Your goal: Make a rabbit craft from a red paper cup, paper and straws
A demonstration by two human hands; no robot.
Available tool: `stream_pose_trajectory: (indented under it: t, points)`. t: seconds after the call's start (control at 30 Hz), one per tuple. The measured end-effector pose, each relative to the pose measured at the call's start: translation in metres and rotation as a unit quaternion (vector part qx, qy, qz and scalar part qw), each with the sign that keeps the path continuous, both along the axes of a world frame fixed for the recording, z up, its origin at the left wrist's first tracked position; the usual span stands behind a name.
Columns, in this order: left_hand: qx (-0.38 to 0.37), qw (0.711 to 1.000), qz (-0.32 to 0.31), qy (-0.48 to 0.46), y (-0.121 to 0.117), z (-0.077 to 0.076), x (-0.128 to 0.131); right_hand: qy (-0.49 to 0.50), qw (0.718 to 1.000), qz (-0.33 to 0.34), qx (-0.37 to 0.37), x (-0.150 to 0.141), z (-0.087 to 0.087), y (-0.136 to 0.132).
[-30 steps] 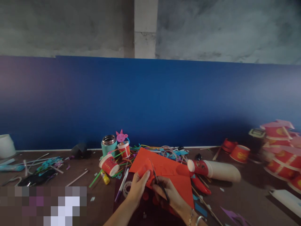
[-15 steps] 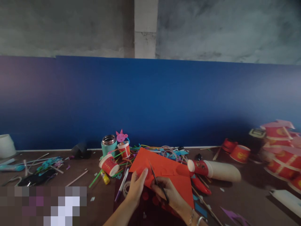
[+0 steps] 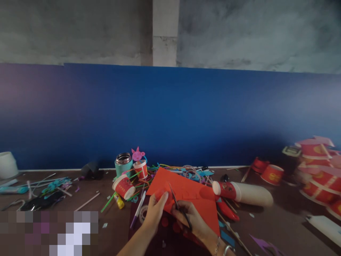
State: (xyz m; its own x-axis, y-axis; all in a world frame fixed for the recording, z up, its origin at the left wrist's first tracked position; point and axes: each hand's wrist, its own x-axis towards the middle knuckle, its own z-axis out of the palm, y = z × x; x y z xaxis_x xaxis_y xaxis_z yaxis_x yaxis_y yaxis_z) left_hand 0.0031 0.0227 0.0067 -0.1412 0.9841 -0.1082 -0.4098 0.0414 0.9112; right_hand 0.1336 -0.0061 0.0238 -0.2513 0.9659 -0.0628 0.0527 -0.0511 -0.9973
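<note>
My left hand [image 3: 157, 209] pinches a small piece of red paper [image 3: 167, 200] between thumb and fingers. The scissors [image 3: 183, 212] are in my right hand [image 3: 190, 217], their blades pointing up and left at the edge of that piece. Behind both hands lies a large sheet of red card [image 3: 186, 185], with a few raised or cut shapes on it. Below my hands, several small red discs [image 3: 165, 222] lie on a dark surface. A roll of clear tape [image 3: 143, 212] and a purple-and-white marker [image 3: 137, 210] are just left of my left hand.
Paper cups [image 3: 124, 186], a teal flask [image 3: 123, 163] and a yellow tube [image 3: 119, 201] stand or lie to the left. On the right are a stack of cups [image 3: 242, 193], a shiny red object [image 3: 227, 209] and red paper-cup constructions [image 3: 319, 174]. A blue partition [image 3: 170, 113] rises behind.
Almost nothing differs. Both hands, the scissors and the red paper stay in nearly the same place.
</note>
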Motion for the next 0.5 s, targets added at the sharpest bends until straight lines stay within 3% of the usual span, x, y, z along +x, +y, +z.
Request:
stream_pose_trajectory:
  t: [0.23, 0.5]
  points:
    - [-0.039, 0.999, 0.018, -0.01, -0.0022, 0.0076, -0.0001, -0.008, 1.0, 0.013, -0.004, 0.0006, -0.0051, 0.0001]
    - [0.016, 1.0, -0.017, -0.019, -0.0024, 0.0082, 0.0009, 0.027, 0.999, 0.014, -0.022, 0.0015, -0.0102, 0.0001]
